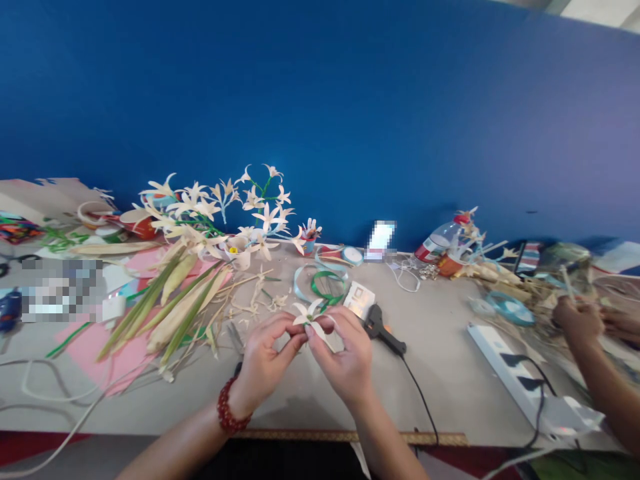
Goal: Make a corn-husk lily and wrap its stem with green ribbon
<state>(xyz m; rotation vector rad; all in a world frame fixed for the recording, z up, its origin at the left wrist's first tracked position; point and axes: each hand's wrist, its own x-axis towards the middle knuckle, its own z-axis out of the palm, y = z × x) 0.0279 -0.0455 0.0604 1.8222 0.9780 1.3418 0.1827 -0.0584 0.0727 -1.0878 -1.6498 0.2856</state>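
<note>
Both my hands meet over the table's middle, pinching one small cream leaf flower (309, 313). My left hand (267, 357), with a red bead bracelet on the wrist, grips the flower's base from the left. My right hand (345, 357) closes on the petals from the right. A black glue gun (383, 328) lies just right of my right hand, its cord running off toward the front edge. Green ribbon (326, 287) curls just behind the flower.
A bunch of finished cream flowers (225, 207) and long dried leaves (170, 300) lie at the left on pink paper. A white power strip (515, 373) lies at right. Another person's hands (583, 320) work at the far right. A plastic bottle (440, 241) lies at the back.
</note>
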